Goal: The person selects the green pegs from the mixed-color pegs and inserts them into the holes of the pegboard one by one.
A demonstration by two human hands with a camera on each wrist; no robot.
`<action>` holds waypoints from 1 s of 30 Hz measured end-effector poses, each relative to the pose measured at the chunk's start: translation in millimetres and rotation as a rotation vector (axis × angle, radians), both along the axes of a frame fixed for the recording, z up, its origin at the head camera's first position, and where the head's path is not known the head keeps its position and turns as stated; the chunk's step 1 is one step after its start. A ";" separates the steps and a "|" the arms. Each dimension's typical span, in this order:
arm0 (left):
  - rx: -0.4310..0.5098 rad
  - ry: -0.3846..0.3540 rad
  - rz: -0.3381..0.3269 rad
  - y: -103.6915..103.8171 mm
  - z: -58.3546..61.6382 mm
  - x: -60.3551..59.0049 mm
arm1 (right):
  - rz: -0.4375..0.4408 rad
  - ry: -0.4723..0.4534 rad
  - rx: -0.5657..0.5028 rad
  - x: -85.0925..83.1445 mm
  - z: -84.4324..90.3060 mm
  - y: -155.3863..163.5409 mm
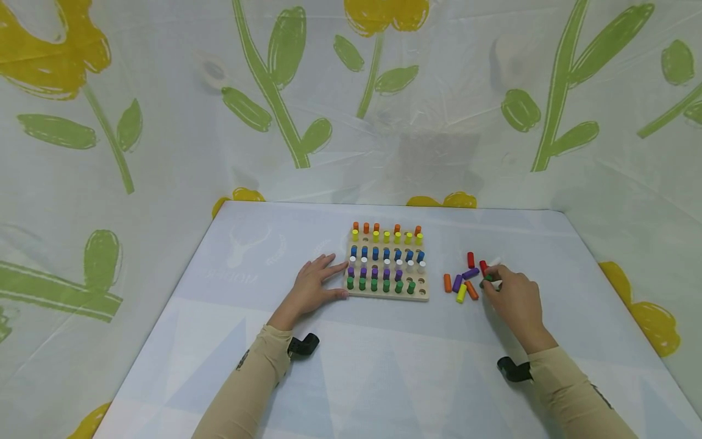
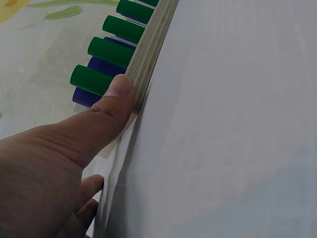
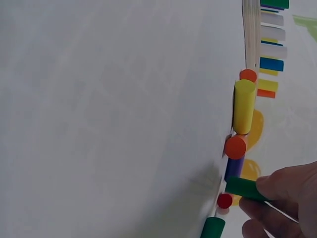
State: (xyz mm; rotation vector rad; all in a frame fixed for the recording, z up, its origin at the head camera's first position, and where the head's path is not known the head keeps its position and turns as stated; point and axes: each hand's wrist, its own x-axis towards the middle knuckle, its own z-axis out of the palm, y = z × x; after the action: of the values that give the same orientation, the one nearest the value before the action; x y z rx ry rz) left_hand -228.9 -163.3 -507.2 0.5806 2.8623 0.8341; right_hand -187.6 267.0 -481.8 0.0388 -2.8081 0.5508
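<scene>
A wooden pegboard point(image 1: 386, 295) stands on the table with rows of orange, yellow, blue, white, purple and green pegs upright in it. My left hand point(image 1: 312, 285) rests at its left side, fingers spread. In the left wrist view the thumb point(image 2: 119, 89) presses on the board's corner beside a green peg point(image 2: 91, 79). To the right of the board, my right hand point(image 1: 515, 299) pinches a green peg point(image 3: 242, 188) between thumb and fingers, over a loose group of pegs. Among these are a yellow peg point(image 1: 462, 293), an orange peg point(image 1: 447, 283) and a red peg point(image 1: 470, 260).
Another green peg point(image 3: 213, 228) lies near the right hand. Several holes in the board hold no peg, some at its front right corner. The pale table point(image 1: 395, 366) meets a flower-printed curtain point(image 1: 384, 152) at the back and sides.
</scene>
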 end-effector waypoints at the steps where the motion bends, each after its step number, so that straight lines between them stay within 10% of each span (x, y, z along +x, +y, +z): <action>1: 0.003 0.001 0.000 0.1 0.1 0.0 | 0.005 0.012 -0.003 0.0 0.3 -0.3; 30: 0.007 -0.004 -0.004 -0.6 1.0 -0.4 | 0.095 -0.024 -0.042 2.7 11.4 -25.6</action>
State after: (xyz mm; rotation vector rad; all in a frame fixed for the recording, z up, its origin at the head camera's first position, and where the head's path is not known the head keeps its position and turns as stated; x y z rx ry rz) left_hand -229.3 -163.9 -506.1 0.5841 2.8545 0.8445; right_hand -184.9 241.4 -470.4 0.1586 -2.8284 0.6355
